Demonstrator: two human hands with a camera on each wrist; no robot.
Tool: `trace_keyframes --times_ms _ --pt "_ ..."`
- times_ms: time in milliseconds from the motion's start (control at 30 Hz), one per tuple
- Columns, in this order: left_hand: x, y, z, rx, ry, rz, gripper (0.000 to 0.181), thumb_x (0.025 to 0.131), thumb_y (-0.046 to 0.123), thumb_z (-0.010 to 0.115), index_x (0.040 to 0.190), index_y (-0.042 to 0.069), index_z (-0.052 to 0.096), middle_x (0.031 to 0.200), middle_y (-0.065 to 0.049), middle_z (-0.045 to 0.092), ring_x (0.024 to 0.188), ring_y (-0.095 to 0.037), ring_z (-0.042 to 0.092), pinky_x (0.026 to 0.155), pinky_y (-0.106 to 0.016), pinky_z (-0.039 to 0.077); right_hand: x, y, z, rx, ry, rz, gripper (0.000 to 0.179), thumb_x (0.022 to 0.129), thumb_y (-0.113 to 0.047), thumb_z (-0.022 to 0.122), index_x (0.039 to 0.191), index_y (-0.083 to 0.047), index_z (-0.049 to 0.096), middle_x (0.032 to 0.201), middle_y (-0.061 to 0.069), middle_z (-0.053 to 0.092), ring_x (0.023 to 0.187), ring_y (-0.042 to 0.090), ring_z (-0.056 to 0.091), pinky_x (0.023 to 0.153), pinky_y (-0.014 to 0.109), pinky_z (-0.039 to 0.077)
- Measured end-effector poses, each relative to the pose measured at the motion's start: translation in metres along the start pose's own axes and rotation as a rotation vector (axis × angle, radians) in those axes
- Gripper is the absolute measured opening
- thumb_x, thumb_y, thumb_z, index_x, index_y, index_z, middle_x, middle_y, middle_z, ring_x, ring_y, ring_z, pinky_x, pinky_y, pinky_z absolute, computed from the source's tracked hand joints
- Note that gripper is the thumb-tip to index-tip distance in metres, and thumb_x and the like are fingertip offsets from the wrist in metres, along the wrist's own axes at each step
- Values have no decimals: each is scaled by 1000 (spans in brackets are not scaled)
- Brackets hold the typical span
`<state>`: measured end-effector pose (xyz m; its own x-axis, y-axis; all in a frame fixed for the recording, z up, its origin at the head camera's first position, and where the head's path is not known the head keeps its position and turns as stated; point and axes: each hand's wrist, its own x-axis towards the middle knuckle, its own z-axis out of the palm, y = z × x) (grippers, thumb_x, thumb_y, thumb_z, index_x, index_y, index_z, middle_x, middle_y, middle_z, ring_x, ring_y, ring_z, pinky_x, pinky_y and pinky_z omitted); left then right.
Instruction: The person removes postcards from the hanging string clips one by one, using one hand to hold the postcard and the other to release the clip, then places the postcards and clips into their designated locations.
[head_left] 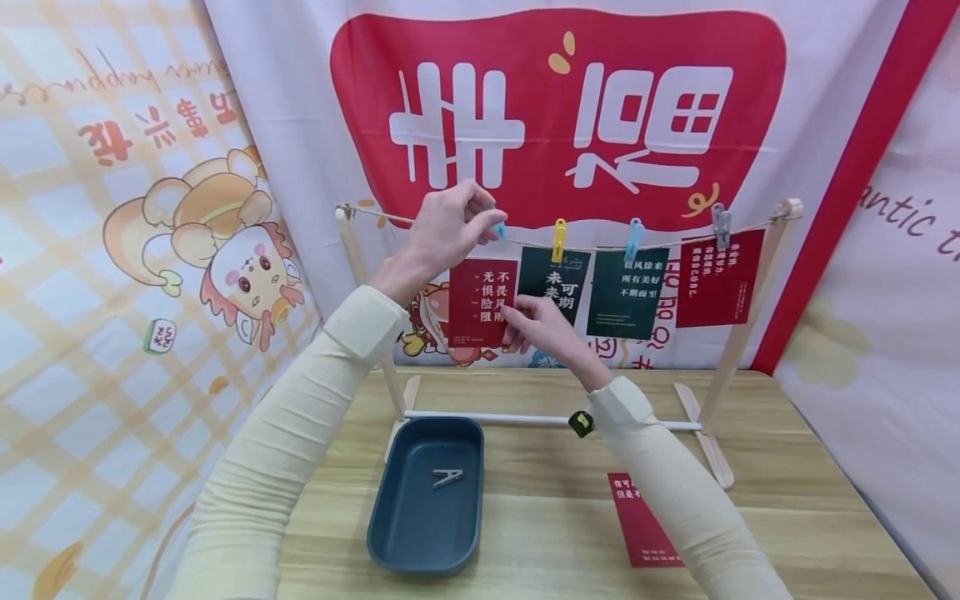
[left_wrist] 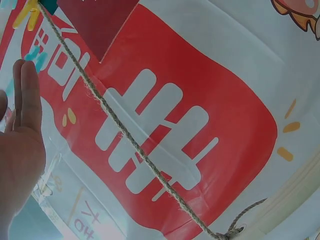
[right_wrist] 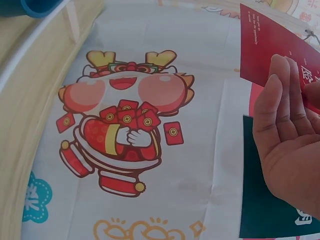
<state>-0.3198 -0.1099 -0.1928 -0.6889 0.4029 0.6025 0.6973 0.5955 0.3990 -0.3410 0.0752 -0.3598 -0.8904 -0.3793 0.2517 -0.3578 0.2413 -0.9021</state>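
At the twine (left_wrist: 120,127), my left hand (head_left: 446,229) pinches a light blue clothespin (head_left: 500,230) between thumb and fingers. Below it hangs a red card (head_left: 476,292) with white characters; my right hand (head_left: 551,333) holds this card near its right edge. Whether the clothespin bites on the card is hidden by the fingers. To the right, a yellow clothespin (head_left: 559,240) holds a dark green card (head_left: 534,271), another light blue clothespin (head_left: 634,240) holds a second green card (head_left: 626,304), and a grey clothespin (head_left: 722,227) holds a red card (head_left: 708,296).
A wooden stand (head_left: 738,350) carries the twine between two posts. On the table (head_left: 540,517) are a dark blue basin (head_left: 423,550) with a grey clothespin (head_left: 447,477) inside, and a red card (head_left: 641,533) partly under the right forearm. A small black-and-yellow object (head_left: 581,423) is by the white crossbar (head_left: 495,417).
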Motion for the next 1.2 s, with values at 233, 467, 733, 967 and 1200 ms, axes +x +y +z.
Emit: trace_keyframes --times_ms 233,467,733,967,1200 --pt "-5 -4 -1 -19 -35 3 36 86 33 75 114 12 65 103 -1 73 92 -9 71 85 -23 57 -7 2 -2 -6 -12 21 34 98 -44 56 105 -12 63 81 13 69 70 29 69 65 35 60" --pt "-13 -12 -5 -103 -61 13 43 88 29 74 125 11 65 110 -2 74 100 -10 72 89 -24 56 -23 -1 -5 -18 -4 55 36 98 -43 56 104 -8 62 79 20 64 69 31 65 67 32 57" --pt "-28 -23 -11 -216 -73 28 37 87 20 75 121 9 63 115 -4 72 106 -13 71 91 -28 56 -44 -14 -9 -13 6 145 32 101 -33 54 110 -4 62 91 28 61 70 35 59 66 33 55" --pt "-43 -30 -15 -188 -73 -15 37 89 23 73 121 9 61 116 -6 71 104 -17 72 88 -31 57 -46 20 -15 -8 9 196 41 99 -43 55 118 -8 62 98 19 66 68 30 58 63 30 51" --pt "-62 -32 -17 -149 -108 -16 40 88 25 74 121 9 59 114 -5 72 100 -15 72 86 -30 58 -61 35 -11 -5 27 212 49 93 -53 60 119 -12 64 99 11 70 64 24 59 61 28 52"
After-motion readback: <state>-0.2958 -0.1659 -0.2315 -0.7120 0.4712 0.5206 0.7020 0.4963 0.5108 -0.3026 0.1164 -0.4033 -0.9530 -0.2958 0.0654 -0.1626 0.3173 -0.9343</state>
